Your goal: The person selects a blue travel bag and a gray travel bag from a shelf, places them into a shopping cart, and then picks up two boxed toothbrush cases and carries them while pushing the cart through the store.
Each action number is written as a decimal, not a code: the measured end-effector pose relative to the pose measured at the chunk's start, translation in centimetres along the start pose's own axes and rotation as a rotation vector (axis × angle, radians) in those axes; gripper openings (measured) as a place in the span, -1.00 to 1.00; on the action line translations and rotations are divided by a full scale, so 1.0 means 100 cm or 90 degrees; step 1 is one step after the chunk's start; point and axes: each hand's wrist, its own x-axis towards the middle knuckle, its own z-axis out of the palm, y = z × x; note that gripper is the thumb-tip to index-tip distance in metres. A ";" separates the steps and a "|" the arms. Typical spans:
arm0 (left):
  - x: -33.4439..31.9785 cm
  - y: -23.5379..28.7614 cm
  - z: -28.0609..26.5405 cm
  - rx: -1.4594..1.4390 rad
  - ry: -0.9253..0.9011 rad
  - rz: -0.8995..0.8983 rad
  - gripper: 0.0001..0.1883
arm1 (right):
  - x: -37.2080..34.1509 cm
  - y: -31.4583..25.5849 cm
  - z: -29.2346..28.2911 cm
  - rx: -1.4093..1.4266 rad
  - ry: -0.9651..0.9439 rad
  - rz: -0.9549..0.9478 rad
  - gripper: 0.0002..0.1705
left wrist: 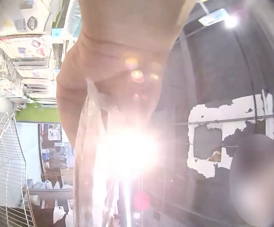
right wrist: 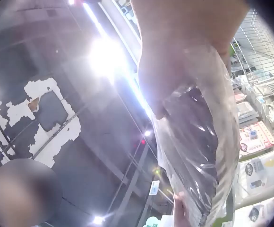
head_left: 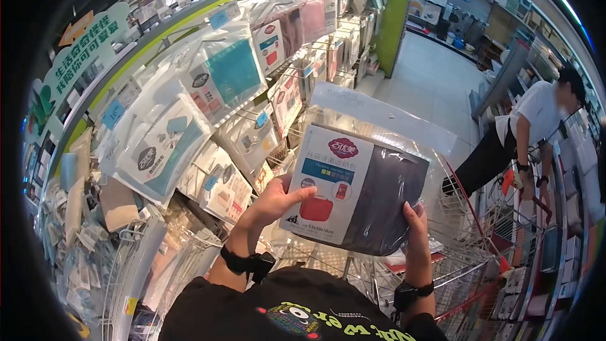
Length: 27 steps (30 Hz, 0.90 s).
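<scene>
Both hands hold a flat packaged storage bag (head_left: 391, 196) in front of the chest in the head view. Its clear plastic wrap covers dark grey folded fabric and a white card label (head_left: 328, 208) with a red bag printed on it. On the left edge, the left hand (head_left: 274, 202) grips with its thumb over the label and its fingers hidden behind. The right hand (head_left: 415, 224) grips the lower right edge, thumb on the front. In the right wrist view the dark fabric (right wrist: 193, 137) shows through crinkled plastic. Glare covers much of the package edge (left wrist: 86, 142) in the left wrist view.
Shelves of hanging packages (head_left: 233, 76) run along the left. A wire shopping cart (head_left: 461, 278) stands below and right of the package. Another person (head_left: 530, 120) in a white shirt bends toward the right-hand shelves. The tiled aisle floor (head_left: 429, 76) lies ahead.
</scene>
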 end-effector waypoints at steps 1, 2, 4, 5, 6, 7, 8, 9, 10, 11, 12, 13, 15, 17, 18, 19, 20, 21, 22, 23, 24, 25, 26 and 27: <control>-0.002 0.003 0.000 -0.015 0.026 -0.013 -0.62 | 0.004 0.002 0.001 -0.011 0.012 -0.025 -0.54; -0.004 0.008 0.000 -0.009 0.041 0.025 -0.64 | 0.004 0.003 -0.001 -0.007 -0.004 -0.022 -0.54; -0.008 0.015 -0.005 -0.016 0.125 0.071 -0.66 | 0.002 0.009 -0.013 0.010 -0.019 0.042 -0.53; -0.009 0.019 -0.011 -0.028 0.189 0.111 -0.67 | -0.003 0.012 -0.016 -0.020 0.009 0.037 -0.55; -0.008 0.022 -0.022 0.029 0.264 0.152 -0.70 | -0.006 0.019 -0.023 -0.040 0.021 0.048 -0.56; -0.007 0.025 -0.035 0.040 0.279 0.161 -0.70 | -0.010 0.027 -0.034 -0.060 0.028 0.060 -0.59; -0.005 0.027 -0.049 0.062 0.330 0.206 -0.70 | -0.014 0.034 -0.045 -0.070 0.025 0.070 -0.62; 0.000 0.030 -0.064 0.082 0.375 0.251 -0.71 | -0.020 0.040 -0.056 -0.080 0.043 0.094 -0.66; 0.006 0.030 -0.080 0.118 0.396 0.307 -0.70 | -0.025 0.045 -0.064 -0.094 0.060 0.104 -0.67; 0.012 0.036 -0.089 0.124 0.399 0.348 -0.69 | -0.031 0.050 -0.073 -0.108 0.079 0.115 -0.68; 0.017 0.038 -0.099 0.130 0.418 0.357 -0.71 | -0.035 0.057 -0.083 -0.115 0.101 0.121 -0.70; 0.023 0.039 -0.108 0.134 0.436 0.364 -0.73 | -0.041 0.063 -0.095 -0.123 0.124 0.127 -0.71; 0.034 0.036 -0.123 0.137 0.458 0.384 -0.74 | -0.052 0.079 -0.122 -0.082 0.191 0.136 -0.73; 0.040 0.028 -0.132 0.138 0.484 0.395 -0.75 | -0.059 0.113 -0.178 -0.051 0.241 0.133 -0.72; 0.042 0.023 -0.136 0.123 0.509 0.419 -0.76 | -0.063 0.120 -0.189 -0.053 0.242 0.129 -0.72; 0.044 0.018 -0.140 0.107 0.535 0.441 -0.76 | -0.066 0.126 -0.196 -0.064 0.283 0.145 -0.73; 0.046 0.010 -0.147 0.090 0.546 0.454 -0.77 | -0.067 0.132 -0.204 -0.075 0.322 0.162 -0.73; 0.045 0.008 -0.150 0.089 0.547 0.453 -0.77 | -0.066 0.136 -0.208 -0.077 0.322 0.163 -0.73; 0.044 0.005 -0.152 0.079 0.557 0.439 -0.77 | -0.065 0.140 -0.212 -0.085 0.352 0.181 -0.74; 0.042 0.002 -0.153 0.069 0.567 0.425 -0.77 | -0.065 0.143 -0.216 -0.095 0.382 0.199 -0.74; 0.040 0.002 -0.155 0.068 0.571 0.423 -0.77 | -0.065 0.146 -0.217 -0.098 0.380 0.201 -0.74; 0.039 0.004 -0.156 0.075 0.562 0.415 -0.76 | -0.063 0.149 -0.216 -0.096 0.361 0.197 -0.74; 0.038 0.005 -0.157 0.082 0.552 0.406 -0.76 | -0.063 0.153 -0.217 -0.094 0.342 0.194 -0.74; 0.039 0.005 -0.159 0.082 0.554 0.405 -0.76 | -0.064 0.160 -0.224 -0.095 0.342 0.196 -0.74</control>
